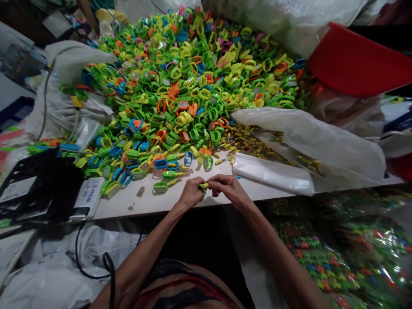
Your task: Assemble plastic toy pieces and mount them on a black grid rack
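Note:
At the front edge of the white table (125, 206), my left hand (192, 192) is closed around a green plastic toy watch (203, 191), mostly hidden by the fingers. A small yellow tube (206, 185) sticks out of it toward my right hand (228, 187), whose thumb and fingers pinch the tube's end. Just left of my hands lie green toy watches with yellow-ended clear tubes attached, one green watch (160, 187) nearest. Beyond my fingers a single green watch (208, 162) stands on its side. Loose yellow tubes (247, 139) are heaped behind my right hand.
A large pile of green, yellow, orange and blue toy watches (193, 86) covers the table's back. Stacked clear plastic bags (273, 174) lie right, below a plastic sheet (322, 137). A red scoop-like container (360, 60) stands at right. A white box (88, 195) sits left; filled bags (331, 257) lie below right.

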{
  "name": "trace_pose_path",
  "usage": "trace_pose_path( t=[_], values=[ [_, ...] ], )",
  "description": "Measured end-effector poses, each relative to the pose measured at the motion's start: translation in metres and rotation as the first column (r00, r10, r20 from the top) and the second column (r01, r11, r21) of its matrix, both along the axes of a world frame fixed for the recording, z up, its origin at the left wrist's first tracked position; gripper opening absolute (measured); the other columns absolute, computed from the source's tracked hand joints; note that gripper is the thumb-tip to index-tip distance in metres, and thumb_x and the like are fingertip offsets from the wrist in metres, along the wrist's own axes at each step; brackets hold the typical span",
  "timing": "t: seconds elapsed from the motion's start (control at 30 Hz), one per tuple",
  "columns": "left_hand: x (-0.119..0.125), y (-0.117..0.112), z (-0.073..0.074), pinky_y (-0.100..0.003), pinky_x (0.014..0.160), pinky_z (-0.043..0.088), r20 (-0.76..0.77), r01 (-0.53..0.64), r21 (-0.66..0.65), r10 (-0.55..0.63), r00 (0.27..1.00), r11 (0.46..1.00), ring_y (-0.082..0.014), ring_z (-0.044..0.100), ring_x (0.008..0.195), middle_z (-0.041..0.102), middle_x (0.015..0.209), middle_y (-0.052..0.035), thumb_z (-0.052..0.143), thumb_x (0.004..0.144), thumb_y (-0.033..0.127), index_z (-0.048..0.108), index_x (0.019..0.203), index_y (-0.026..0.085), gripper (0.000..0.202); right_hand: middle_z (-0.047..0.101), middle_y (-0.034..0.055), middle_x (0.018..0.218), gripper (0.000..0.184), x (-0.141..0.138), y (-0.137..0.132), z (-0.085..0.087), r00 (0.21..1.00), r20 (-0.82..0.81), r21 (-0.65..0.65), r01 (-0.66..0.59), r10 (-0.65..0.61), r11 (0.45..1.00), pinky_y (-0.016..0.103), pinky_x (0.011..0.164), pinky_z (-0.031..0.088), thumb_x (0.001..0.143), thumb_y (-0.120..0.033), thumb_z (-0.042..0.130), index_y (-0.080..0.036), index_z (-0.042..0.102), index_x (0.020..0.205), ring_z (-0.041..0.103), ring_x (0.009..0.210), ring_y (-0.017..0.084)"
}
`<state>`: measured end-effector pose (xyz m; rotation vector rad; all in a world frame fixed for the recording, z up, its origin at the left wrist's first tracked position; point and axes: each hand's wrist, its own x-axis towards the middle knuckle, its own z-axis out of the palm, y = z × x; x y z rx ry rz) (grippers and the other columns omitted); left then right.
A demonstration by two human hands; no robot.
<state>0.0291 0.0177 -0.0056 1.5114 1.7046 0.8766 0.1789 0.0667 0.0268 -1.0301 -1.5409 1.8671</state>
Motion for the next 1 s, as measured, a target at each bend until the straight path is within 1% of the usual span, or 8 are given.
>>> trace_pose_path(
  t=[0.1, 0.27, 0.5, 0.63, 0.73, 0.83, 0.9, 1.0],
  values=[
    [-0.002, 0.0, 0.003, -0.021, 0.058, 0.036, -0.04, 0.086, -0.003, -0.086, 0.995, 0.996, -0.012, 0.052, 0.064, 0.056, 0.066, 0.0005, 0.045, 0.059, 0.0, 0.06, 0.065, 0.014, 0.022, 0.056, -0.0008, 0.052, 0.025, 0.002, 0.007, 0.003, 0.994, 0.03, 0.0, -0.105, 0.105, 0.995, 0.024, 0.054, 0.037, 0.069, -0.037, 0.068, -0.012, 0.069, 0.072, 0.049, 0.051, 0.009],
    [-0.004, 0.001, 0.006, -0.022, 0.06, 0.036, -0.096, 0.234, -0.033, -0.236, 0.967, 0.972, -0.0129, 0.052, 0.066, 0.054, 0.067, -0.001, 0.044, 0.06, -0.001, 0.062, 0.069, 0.013, 0.025, 0.058, 0.0, 0.057, 0.026, 0.004, 0.006, 0.004, 0.992, -0.012, 0.009, -0.128, 0.128, 0.992, 0.024, 0.056, 0.039, 0.071, -0.038, 0.068, -0.012, 0.069, 0.075, 0.049, 0.053, 0.009],
    [-0.007, 0.003, 0.009, -0.022, 0.063, 0.038, -0.201, 0.352, -0.108, -0.368, 0.908, 0.93, -0.0141, 0.052, 0.071, 0.055, 0.074, -0.0011, 0.045, 0.068, 0.003, 0.062, 0.08, 0.015, 0.023, 0.057, 0.0002, 0.055, 0.028, 0.008, 0.008, 0.003, 0.973, 0.105, 0.088, -0.216, 0.207, 0.972, 0.024, 0.056, 0.038, 0.073, -0.039, 0.065, -0.012, 0.071, 0.079, 0.05, 0.054, 0.01],
    [-0.008, 0.004, 0.004, -0.023, 0.066, 0.039, -0.274, 0.394, -0.198, -0.437, 0.857, 0.897, -0.0158, 0.053, 0.076, 0.057, 0.079, -0.0023, 0.046, 0.071, 0.006, 0.06, 0.082, 0.016, 0.02, 0.058, 0.0013, 0.063, 0.026, 0.01, 0.006, -0.001, 0.962, 0.141, 0.139, -0.251, 0.232, 0.958, 0.023, 0.054, 0.039, 0.072, -0.038, 0.065, -0.013, 0.071, 0.076, 0.052, 0.054, 0.01],
    [-0.008, 0.006, -0.003, -0.023, 0.067, 0.04, -0.206, 0.456, -0.178, -0.486, 0.849, 0.872, -0.0159, 0.053, 0.076, 0.057, 0.079, -0.0024, 0.047, 0.07, 0.006, 0.06, 0.081, 0.015, 0.019, 0.059, 0.0022, 0.07, 0.024, 0.012, 0.003, -0.002, 0.965, 0.146, 0.179, -0.241, 0.217, 0.954, 0.023, 0.053, 0.041, 0.073, -0.037, 0.064, -0.014, 0.071, 0.075, 0.054, 0.056, 0.011],
    [-0.008, 0.007, -0.007, -0.021, 0.066, 0.039, -0.066, 0.507, -0.13, -0.518, 0.853, 0.852, -0.0137, 0.052, 0.074, 0.057, 0.078, -0.0005, 0.045, 0.065, 0.0, 0.061, 0.08, 0.014, 0.026, 0.058, 0.0013, 0.067, 0.022, 0.015, 0.001, -0.005, 0.971, 0.129, 0.185, -0.223, 0.201, 0.957, 0.023, 0.054, 0.041, 0.074, -0.037, 0.064, -0.016, 0.072, 0.076, 0.053, 0.056, 0.011],
    [-0.01, 0.009, -0.004, -0.019, 0.062, 0.038, -0.013, 0.497, -0.154, -0.505, 0.863, 0.854, -0.0123, 0.051, 0.071, 0.057, 0.074, 0.0012, 0.044, 0.061, -0.002, 0.061, 0.077, 0.014, 0.028, 0.058, 0.0014, 0.067, 0.021, 0.017, 0.002, -0.009, 0.974, 0.129, 0.184, -0.207, 0.186, 0.961, 0.024, 0.055, 0.042, 0.073, -0.036, 0.065, -0.016, 0.072, 0.077, 0.053, 0.056, 0.011],
    [-0.016, 0.016, 0.01, -0.019, 0.057, 0.036, -0.003, 0.466, -0.254, -0.483, 0.876, 0.847, -0.012, 0.05, 0.066, 0.055, 0.068, 0.0017, 0.042, 0.058, -0.004, 0.059, 0.073, 0.013, 0.027, 0.06, 0.0021, 0.068, 0.021, 0.021, 0.003, -0.021, 0.974, 0.19, 0.164, -0.153, 0.121, 0.975, 0.024, 0.054, 0.042, 0.068, -0.035, 0.068, -0.016, 0.072, 0.073, 0.054, 0.056, 0.012]
  ],
)
